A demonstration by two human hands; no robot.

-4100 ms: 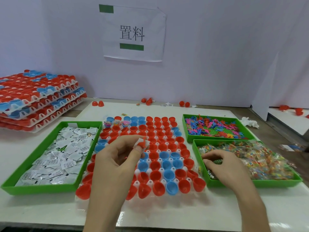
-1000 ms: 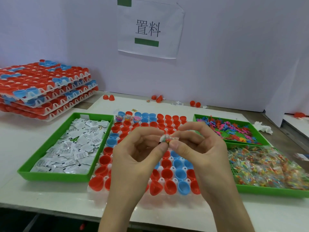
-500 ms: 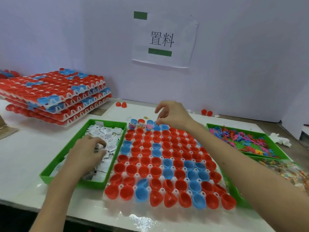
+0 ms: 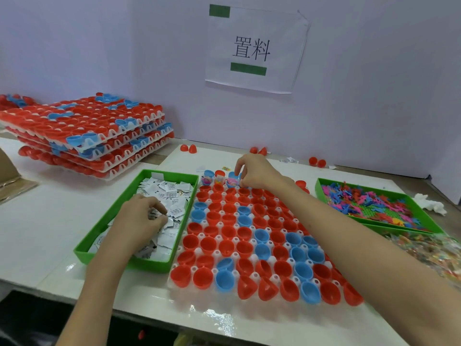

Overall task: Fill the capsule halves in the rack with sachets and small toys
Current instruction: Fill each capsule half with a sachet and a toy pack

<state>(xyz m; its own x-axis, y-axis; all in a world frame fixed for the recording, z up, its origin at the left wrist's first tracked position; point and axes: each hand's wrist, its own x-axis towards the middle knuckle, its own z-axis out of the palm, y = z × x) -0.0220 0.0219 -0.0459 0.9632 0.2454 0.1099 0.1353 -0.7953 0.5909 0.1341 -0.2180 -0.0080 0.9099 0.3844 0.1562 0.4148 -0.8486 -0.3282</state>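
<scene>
Head: left grip (image 4: pixel 139 218) clutches sachets (image 4: pixel 172 196); right grip (image 4: pixel 254 173) above rack (image 4: pixel 275 277).

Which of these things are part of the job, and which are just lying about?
In the job: rack of capsule halves, sachets in their green tray, plastic toys, bagged toys, left hand, right hand.
Lying about: stacked racks, loose red halves, crumpled tissue, wall sign.

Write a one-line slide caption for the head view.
Right hand reaches the far row of the capsule rack while the left hand pinches white sachets in the green tray.
</scene>
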